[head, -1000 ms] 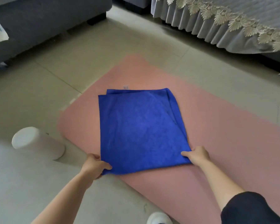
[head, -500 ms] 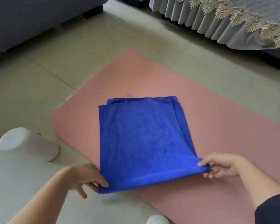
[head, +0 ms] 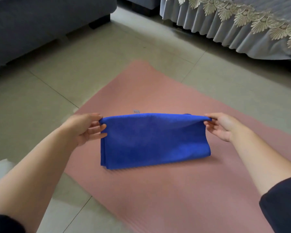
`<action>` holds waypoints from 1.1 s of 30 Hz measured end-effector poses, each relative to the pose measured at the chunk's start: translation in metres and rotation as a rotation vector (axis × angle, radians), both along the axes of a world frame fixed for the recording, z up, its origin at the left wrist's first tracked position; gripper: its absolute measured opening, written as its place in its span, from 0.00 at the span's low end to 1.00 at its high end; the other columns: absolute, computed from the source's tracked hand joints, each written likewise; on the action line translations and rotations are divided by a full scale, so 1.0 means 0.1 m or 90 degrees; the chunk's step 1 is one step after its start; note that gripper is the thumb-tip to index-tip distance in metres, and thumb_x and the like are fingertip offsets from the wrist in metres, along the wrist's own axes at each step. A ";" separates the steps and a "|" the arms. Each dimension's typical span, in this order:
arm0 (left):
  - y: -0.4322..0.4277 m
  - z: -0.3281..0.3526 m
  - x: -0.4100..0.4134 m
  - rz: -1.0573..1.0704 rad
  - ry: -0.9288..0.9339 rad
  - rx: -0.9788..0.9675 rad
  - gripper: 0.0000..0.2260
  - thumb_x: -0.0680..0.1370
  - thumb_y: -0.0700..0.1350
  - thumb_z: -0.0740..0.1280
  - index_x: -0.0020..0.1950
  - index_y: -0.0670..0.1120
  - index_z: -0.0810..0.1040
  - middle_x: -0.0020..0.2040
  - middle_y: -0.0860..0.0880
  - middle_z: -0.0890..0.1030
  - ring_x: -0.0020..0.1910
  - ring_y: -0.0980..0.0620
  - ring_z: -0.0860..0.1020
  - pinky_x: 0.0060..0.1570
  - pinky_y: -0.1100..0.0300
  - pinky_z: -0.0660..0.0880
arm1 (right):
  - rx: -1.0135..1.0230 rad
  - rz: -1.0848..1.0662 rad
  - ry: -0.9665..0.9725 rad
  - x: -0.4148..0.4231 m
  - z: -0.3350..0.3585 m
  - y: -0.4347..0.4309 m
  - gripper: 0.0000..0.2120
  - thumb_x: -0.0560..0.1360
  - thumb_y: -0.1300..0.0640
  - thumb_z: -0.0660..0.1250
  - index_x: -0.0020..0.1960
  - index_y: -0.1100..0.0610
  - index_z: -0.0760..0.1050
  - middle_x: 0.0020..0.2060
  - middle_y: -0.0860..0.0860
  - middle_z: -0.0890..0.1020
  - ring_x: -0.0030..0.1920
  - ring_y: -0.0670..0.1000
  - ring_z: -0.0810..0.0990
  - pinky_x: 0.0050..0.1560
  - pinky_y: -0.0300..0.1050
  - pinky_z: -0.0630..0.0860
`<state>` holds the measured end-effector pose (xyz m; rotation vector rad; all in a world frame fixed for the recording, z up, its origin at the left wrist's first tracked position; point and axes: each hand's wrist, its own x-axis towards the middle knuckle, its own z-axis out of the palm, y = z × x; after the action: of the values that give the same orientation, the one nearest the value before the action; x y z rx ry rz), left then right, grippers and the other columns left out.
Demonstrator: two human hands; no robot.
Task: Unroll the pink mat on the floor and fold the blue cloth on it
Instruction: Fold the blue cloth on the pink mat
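The pink mat (head: 158,190) lies unrolled flat on the tiled floor. On it rests the blue cloth (head: 151,142), folded over into a wide band. My left hand (head: 86,126) pinches the cloth's upper left corner. At the upper right corner, my right hand (head: 222,126) pinches the same raised edge. That edge is held slightly above the mat, over the far edge of the cloth, where a small white tag peeks out. The near fold of the cloth lies on the mat.
A dark grey sofa (head: 40,26) stands at the back left. A grey cover with a lace fringe (head: 242,22) hangs at the back right. Beige floor tiles (head: 40,98) surround the mat.
Both hands have lifted the cloth's near edge and carried it forward over the far edge, halving the cloth. The white cylinder at the left has left the view.
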<state>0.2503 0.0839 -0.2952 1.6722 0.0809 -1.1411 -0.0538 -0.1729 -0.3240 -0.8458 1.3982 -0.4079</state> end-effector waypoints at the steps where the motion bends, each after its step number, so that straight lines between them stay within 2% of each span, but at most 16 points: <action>1: -0.05 -0.04 0.01 0.032 -0.008 -0.024 0.04 0.78 0.38 0.65 0.52 0.43 0.75 0.41 0.45 0.77 0.32 0.51 0.81 0.28 0.53 0.82 | -0.012 -0.020 -0.011 0.07 -0.02 -0.02 0.02 0.74 0.62 0.68 0.44 0.60 0.75 0.35 0.53 0.78 0.33 0.49 0.78 0.26 0.36 0.76; 4: -0.07 -0.24 -0.01 0.084 -0.057 -0.049 0.14 0.78 0.40 0.66 0.63 0.45 0.72 0.49 0.46 0.78 0.44 0.49 0.81 0.38 0.52 0.81 | -0.063 -0.045 -0.010 0.20 -0.16 -0.01 0.09 0.73 0.56 0.70 0.49 0.60 0.75 0.37 0.54 0.78 0.35 0.51 0.78 0.33 0.42 0.75; 6: 0.03 -0.44 -0.12 0.051 -0.112 0.035 0.17 0.77 0.43 0.67 0.66 0.46 0.71 0.53 0.48 0.78 0.49 0.49 0.78 0.47 0.53 0.77 | -0.137 -0.007 0.112 0.18 -0.32 0.08 0.10 0.69 0.55 0.72 0.47 0.59 0.77 0.34 0.54 0.77 0.33 0.52 0.74 0.33 0.44 0.72; 8: 0.17 -0.65 -0.25 0.000 -0.177 0.158 0.20 0.77 0.45 0.68 0.68 0.44 0.71 0.57 0.45 0.77 0.51 0.46 0.76 0.50 0.50 0.76 | -0.195 0.073 0.287 0.07 -0.49 0.20 0.10 0.67 0.54 0.73 0.39 0.59 0.76 0.36 0.58 0.80 0.35 0.56 0.78 0.38 0.48 0.75; 10: 0.29 -0.83 -0.38 -0.030 -0.194 0.234 0.23 0.76 0.46 0.68 0.68 0.40 0.70 0.59 0.42 0.77 0.51 0.43 0.76 0.49 0.50 0.76 | -0.201 0.145 0.401 -0.05 -0.66 0.30 0.17 0.67 0.51 0.73 0.42 0.65 0.76 0.44 0.63 0.82 0.42 0.60 0.80 0.43 0.52 0.77; 13: 0.37 -0.95 -0.53 -0.068 -0.188 0.266 0.26 0.73 0.49 0.71 0.64 0.36 0.71 0.52 0.42 0.77 0.45 0.43 0.76 0.41 0.54 0.73 | -0.168 0.221 0.475 -0.10 -0.77 0.44 0.26 0.65 0.43 0.74 0.48 0.63 0.73 0.45 0.58 0.80 0.40 0.58 0.77 0.33 0.46 0.69; 15: 0.36 -0.98 -0.61 -0.104 -0.190 0.276 0.23 0.71 0.48 0.72 0.59 0.36 0.73 0.51 0.41 0.80 0.43 0.43 0.78 0.36 0.56 0.72 | -0.146 0.208 0.467 -0.08 -0.81 0.50 0.25 0.64 0.44 0.75 0.48 0.62 0.73 0.41 0.55 0.79 0.34 0.56 0.76 0.30 0.44 0.68; 17: 0.33 -0.99 -0.67 -0.121 -0.202 0.286 0.18 0.70 0.44 0.72 0.54 0.35 0.75 0.45 0.42 0.80 0.38 0.44 0.77 0.32 0.57 0.70 | -0.111 0.177 0.442 -0.06 -0.80 0.53 0.18 0.65 0.49 0.75 0.43 0.62 0.74 0.36 0.54 0.78 0.29 0.53 0.72 0.28 0.42 0.65; 20: 0.33 -0.95 -0.72 -0.118 -0.189 0.273 0.12 0.70 0.42 0.70 0.48 0.34 0.78 0.38 0.43 0.78 0.34 0.46 0.75 0.31 0.59 0.69 | -0.095 0.148 0.381 0.01 -0.71 0.56 0.09 0.64 0.58 0.72 0.37 0.60 0.72 0.32 0.53 0.73 0.31 0.53 0.68 0.29 0.42 0.62; 23: 0.38 -0.86 -0.78 -0.094 -0.138 0.205 0.10 0.71 0.44 0.70 0.46 0.37 0.81 0.40 0.45 0.81 0.35 0.47 0.77 0.33 0.59 0.72 | -0.262 0.076 0.337 0.25 -0.52 0.65 0.10 0.62 0.61 0.69 0.29 0.58 0.68 0.25 0.51 0.69 0.30 0.54 0.66 0.28 0.44 0.62; 25: 0.43 -0.83 -0.80 -0.066 -0.106 0.153 0.09 0.71 0.43 0.71 0.47 0.39 0.81 0.43 0.45 0.84 0.39 0.46 0.81 0.39 0.56 0.77 | -0.374 0.072 0.306 0.49 -0.37 0.77 0.09 0.63 0.61 0.70 0.30 0.60 0.70 0.24 0.50 0.70 0.29 0.53 0.67 0.28 0.44 0.63; 27: 0.48 -0.85 -0.79 -0.021 -0.066 0.118 0.07 0.72 0.40 0.71 0.47 0.39 0.79 0.45 0.44 0.83 0.42 0.43 0.81 0.45 0.51 0.78 | -0.427 0.106 0.250 0.77 -0.22 0.98 0.09 0.64 0.61 0.69 0.31 0.59 0.69 0.24 0.49 0.70 0.26 0.50 0.67 0.26 0.42 0.63; 30: 0.58 -0.90 -0.73 0.074 0.007 0.087 0.01 0.74 0.37 0.68 0.44 0.39 0.77 0.44 0.42 0.82 0.39 0.45 0.79 0.41 0.53 0.77 | -0.472 0.220 0.181 1.12 -0.09 1.42 0.11 0.65 0.57 0.69 0.31 0.55 0.65 0.25 0.47 0.71 0.25 0.47 0.68 0.26 0.40 0.67; 31: 0.61 -0.91 -0.72 0.097 0.035 0.076 0.01 0.75 0.37 0.67 0.44 0.39 0.78 0.43 0.42 0.82 0.39 0.45 0.80 0.40 0.54 0.78 | -0.463 0.291 0.156 1.20 -0.09 1.56 0.09 0.65 0.56 0.69 0.34 0.55 0.68 0.28 0.49 0.75 0.28 0.49 0.72 0.30 0.41 0.70; 33: 0.67 -0.92 -0.69 0.123 0.084 0.044 0.04 0.76 0.40 0.66 0.46 0.40 0.79 0.44 0.42 0.84 0.43 0.46 0.82 0.42 0.55 0.77 | -0.365 0.463 0.073 1.29 -0.10 1.84 0.07 0.67 0.54 0.69 0.44 0.51 0.74 0.42 0.47 0.82 0.43 0.48 0.79 0.40 0.38 0.73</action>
<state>0.1811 0.1505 -0.3871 1.6087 0.3619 -1.1110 0.0749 0.0116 -0.3340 -1.7873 0.9795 -0.1878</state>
